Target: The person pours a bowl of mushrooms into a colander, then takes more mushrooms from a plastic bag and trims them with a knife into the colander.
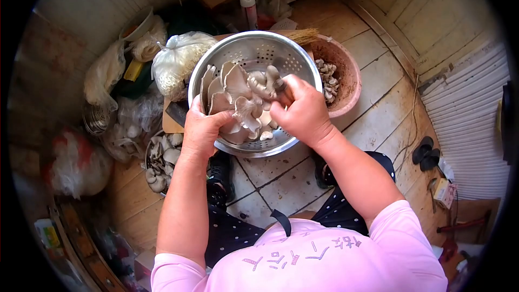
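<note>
A cluster of grey-brown oyster mushrooms (236, 84) is in my left hand (203, 130), its thumb lying across the caps and its fingers hidden behind. My right hand (304, 107) pinches a smaller oyster mushroom piece (265, 84) by its dark stem end, right beside the cluster. Both hands are over a perforated metal colander (248, 40). Small pale mushroom bits (266, 135) lie in its bottom, below the cluster.
A pink tub (354, 84) with more mushrooms (328, 78) stands right of the colander. Another container of mushrooms (162, 159) sits at lower left. Bulging plastic bags (181, 62) and a spray can (248, 8) are behind. Black slippers (426, 154) lie on the tiled floor.
</note>
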The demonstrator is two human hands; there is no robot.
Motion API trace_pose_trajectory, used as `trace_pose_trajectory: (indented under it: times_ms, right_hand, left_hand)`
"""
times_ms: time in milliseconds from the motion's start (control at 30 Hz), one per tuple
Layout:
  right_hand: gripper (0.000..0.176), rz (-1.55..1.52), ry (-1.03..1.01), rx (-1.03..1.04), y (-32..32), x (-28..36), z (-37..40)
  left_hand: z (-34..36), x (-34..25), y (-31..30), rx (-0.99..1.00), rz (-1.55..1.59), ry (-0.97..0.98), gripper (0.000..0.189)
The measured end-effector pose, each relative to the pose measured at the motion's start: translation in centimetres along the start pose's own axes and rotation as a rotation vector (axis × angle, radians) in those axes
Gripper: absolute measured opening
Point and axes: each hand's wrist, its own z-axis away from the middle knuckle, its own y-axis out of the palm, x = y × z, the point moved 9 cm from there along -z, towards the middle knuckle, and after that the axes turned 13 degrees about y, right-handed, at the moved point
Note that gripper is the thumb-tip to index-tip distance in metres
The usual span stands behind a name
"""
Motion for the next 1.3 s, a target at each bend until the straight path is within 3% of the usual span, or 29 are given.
trace_pose_trajectory:
  times_ms: [100, 200, 267, 367, 433, 500, 533, 567, 667, 800, 933, 1067, 1167, 1233, 1300]
  right_hand:
    - [0.02, -0.419, 0.292, 0.113, 0.7, -3.4, -1.2]
    - [0.022, -0.299, 0.35, 0.068, 0.1, -5.2, -1.9]
    - [0.044, -0.21, 0.395, 0.11, 1.1, -7.0, -2.0]
    - [0.049, -0.053, 0.396, 0.144, 1.2, -6.2, -1.4]
    - [0.047, -0.059, 0.379, 0.136, 1.1, -5.7, -0.7]
    - [0.041, -0.309, 0.315, 0.312, 1.9, -3.6, 0.2]
    - [0.017, -0.319, 0.189, 0.318, 2.0, -2.5, 0.8]
    - [0.016, -0.196, 0.135, 0.368, 1.6, -1.0, 1.2]
    - [0.017, -0.241, 0.0, 0.365, 1.2, -0.1, 1.6]
    - [0.018, -0.242, -0.166, 0.394, -0.5, 2.2, 1.4]
    - [0.024, -0.259, -0.292, 0.426, -0.8, 2.9, 1.9]
    - [0.026, -0.238, -0.325, 0.461, -0.5, 3.2, 2.1]
    - [0.025, -0.19, -0.32, 0.518, -0.1, 3.2, 2.4]
    - [0.025, -0.165, -0.313, 0.557, 0.2, 3.1, 2.6]
    - [0.025, -0.148, -0.308, 0.568, 0.3, 3.1, 2.6]
  left_hand:
    - [-0.2, 0.2, -0.6, 0.002, 0.001, -0.023, 0.057]
    - [-0.5, 0.5, -1.6, -0.012, 0.039, -0.069, 0.055]
    - [-1.0, 1.4, -3.1, -0.017, 0.115, -0.088, 0.054]
    - [-1.6, 1.7, -3.7, 0.047, 0.327, -0.069, 0.054]
    - [-1.9, 2.4, -4.2, 0.105, 0.309, -0.045, 0.061]
    - [-1.7, 1.8, -3.1, 0.204, 0.584, -0.041, 0.062]
    - [-1.8, 2.2, -3.4, 0.233, 0.632, -0.034, 0.068]
    - [-1.8, 2.3, -3.5, 0.233, 0.631, -0.032, 0.068]
    - [-1.3, 2.1, -3.1, 0.26, 0.788, -0.076, 0.07]
    - [-0.5, 1.9, -2.1, 0.364, 0.795, -0.116, 0.07]
    - [-0.1, 1.9, -1.1, 0.342, 0.695, -0.156, 0.073]
    - [0.1, 1.6, -0.2, 0.431, 0.649, -0.115, 0.073]
    - [0.1, 2.9, -0.9, 0.318, 0.646, -0.212, 0.073]
    - [1.0, 1.4, 0.7, 0.459, 0.724, -0.221, 0.072]
    - [0.9, 1.4, 0.7, 0.447, 0.711, -0.22, 0.072]
